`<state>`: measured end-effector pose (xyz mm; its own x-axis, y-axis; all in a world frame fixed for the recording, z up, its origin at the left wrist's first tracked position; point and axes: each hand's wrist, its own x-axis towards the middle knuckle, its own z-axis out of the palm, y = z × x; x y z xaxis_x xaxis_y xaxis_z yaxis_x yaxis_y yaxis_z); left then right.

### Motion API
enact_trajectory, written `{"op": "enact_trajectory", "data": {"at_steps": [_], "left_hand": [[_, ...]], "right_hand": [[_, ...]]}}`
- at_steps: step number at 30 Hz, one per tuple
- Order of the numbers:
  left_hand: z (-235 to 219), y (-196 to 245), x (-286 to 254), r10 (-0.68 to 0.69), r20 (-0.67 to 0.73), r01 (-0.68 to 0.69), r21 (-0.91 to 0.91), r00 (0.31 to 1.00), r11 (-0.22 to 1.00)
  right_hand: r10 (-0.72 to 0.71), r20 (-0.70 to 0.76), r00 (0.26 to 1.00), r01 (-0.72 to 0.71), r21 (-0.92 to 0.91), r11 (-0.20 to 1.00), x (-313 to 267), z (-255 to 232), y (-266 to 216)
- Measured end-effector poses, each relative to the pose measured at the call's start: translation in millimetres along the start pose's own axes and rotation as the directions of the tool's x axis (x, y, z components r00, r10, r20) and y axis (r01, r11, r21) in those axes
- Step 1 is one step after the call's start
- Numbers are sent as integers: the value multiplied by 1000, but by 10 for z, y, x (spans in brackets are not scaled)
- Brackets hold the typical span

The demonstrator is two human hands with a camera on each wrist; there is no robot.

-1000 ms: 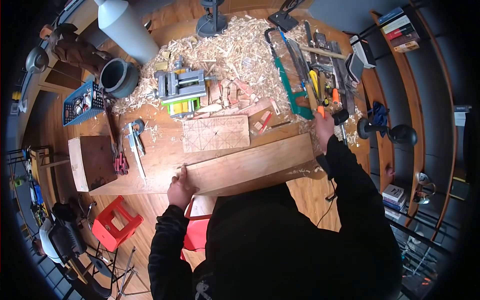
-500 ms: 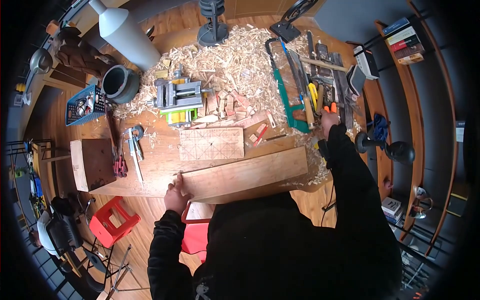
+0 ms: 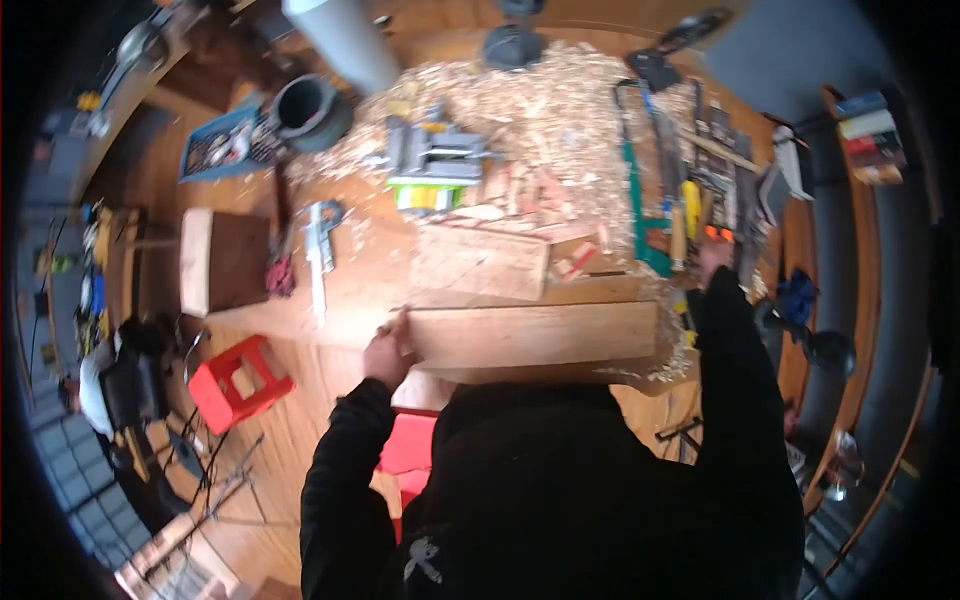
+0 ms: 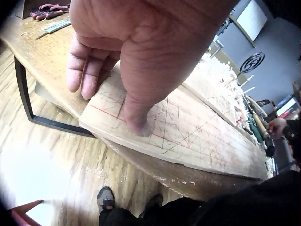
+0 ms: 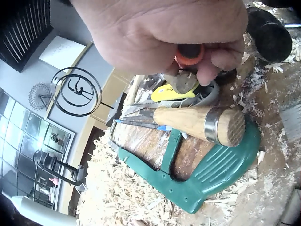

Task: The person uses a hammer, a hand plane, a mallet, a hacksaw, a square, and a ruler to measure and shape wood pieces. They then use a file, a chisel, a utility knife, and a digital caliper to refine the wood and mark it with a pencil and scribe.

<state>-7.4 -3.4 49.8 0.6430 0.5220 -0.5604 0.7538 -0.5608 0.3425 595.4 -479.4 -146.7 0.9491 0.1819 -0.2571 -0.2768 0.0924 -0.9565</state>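
Note:
My left hand (image 3: 388,352) holds the left end of a long pale wooden board (image 3: 540,335) at the table's near edge. In the left wrist view the thumb (image 4: 137,120) presses on the board's top, marked with pencil and red lines, and the fingers (image 4: 89,70) reach past its end. My right hand (image 3: 714,258) is among the tools at the right. Its curled fingers hold an orange-ringed handle with a black end (image 5: 190,52); that tool's working end is hidden. Just below lie a wooden-handled chisel (image 5: 197,121) and a green-handled saw (image 5: 202,174).
A shorter board with drawn lines (image 3: 480,262) lies beyond the long one. Behind it stand a grey vise (image 3: 435,155) and a spread of wood shavings (image 3: 570,110). A wooden block (image 3: 225,262) and calipers (image 3: 318,250) are at the left, with a red stool (image 3: 240,385) below.
The head view has swung, so the bench appears shifted right and turned. My right hand has moved slightly rightward and away among the tools, from the chisel's end. The left hand stays at the board's end.

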Motion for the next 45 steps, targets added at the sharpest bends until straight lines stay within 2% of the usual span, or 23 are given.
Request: {"op": "enact_trajectory", "data": {"at_steps": [1,2,3,5,7,9,11,13,14,15,16,17,18,21,23,25,27,29,33,35,38,41,45], "left_hand": [[90,-88,12,78,-91,-75,35,993,997],[54,-44,6,43,-71,-40,36,997,999],[28,-33,-17,48,-74,-48,2,996,999],[44,-36,-8,-17,-43,19,49,999,999],[26,-36,-5,-26,-17,27,83,1000,996],[-7,-21,-16,-29,-14,30,81,999,996],[-67,-19,-41,-21,-6,22,81,1000,996],[-121,-30,-73,41,-26,-39,80,999,996],[-117,-69,-72,48,-31,-45,77,998,996],[-103,-136,-67,72,-147,-70,17,986,997],[-96,-212,-40,88,-262,-103,-41,961,994],[-94,-321,28,97,-267,-113,-44,959,993],[-113,-452,116,44,-375,-66,-46,926,997],[-284,-816,333,-44,-641,30,-33,766,999],[-391,-1072,510,-122,-692,139,-31,712,990],[-491,-1233,641,-189,-688,211,-54,701,976],[-526,-1393,747,-178,-662,197,-47,728,979],[-546,-1491,867,-285,-529,226,-175,799,958],[-547,-1501,928,-263,-549,203,-169,793,965],[-526,-1518,964,-259,-551,205,-160,793,966],[-509,-1559,1005,-333,-504,281,-179,797,943],[-482,-1627,1011,-254,-544,213,-139,800,967],[-612,-1475,947,-225,-614,30,-311,756,950]], "right_hand": [[11,22,1000,-12,6,1000,-168,71,-151],[39,65,997,-40,23,999,-380,207,-599],[96,-316,944,-268,-564,781,-920,1154,-1027],[230,-256,939,-339,-573,746,-973,1105,-1099],[102,-240,965,-213,-499,840,-1222,1320,-1210],[79,-197,977,-174,-527,832,-1334,1345,-1277],[146,-283,948,-283,-538,794,-1418,1383,-1316],[74,-226,971,-193,-566,802,-1379,1200,-1137],[-23,-292,956,-192,-683,705,-1363,1121,-1063],[-128,-342,931,-205,-780,591,-1404,1099,-1074],[-89,-349,933,-229,-766,601,-1466,1061,-1087],[-100,-352,931,-224,-765,603,-1561,1081,-1126],[-70,-334,940,-236,-784,574,-1669,1113,-1165],[-79,-335,939,-256,-831,493,-1967,1218,-1191],[-130,-171,977,-102,-902,418,-2027,1027,-1004],[-149,-198,969,-127,-914,386,-2222,1122,-1052],[-43,-202,978,-166,-893,418,-2365,1111,-987],[-73,-193,978,-155,-921,358,-2521,1123,-967],[-22,-168,986,-152,-937,315,-2685,1042,-848],[-49,-131,990,-122,-981,153,-2784,1022,-813],[-111,-115,987,-89,-972,216,-2953,1056,-750],[-68,-104,992,-81,-957,279,-3084,1052,-709],[-15,-164,986,-146,-914,377,-3196,1058,-652]]}}
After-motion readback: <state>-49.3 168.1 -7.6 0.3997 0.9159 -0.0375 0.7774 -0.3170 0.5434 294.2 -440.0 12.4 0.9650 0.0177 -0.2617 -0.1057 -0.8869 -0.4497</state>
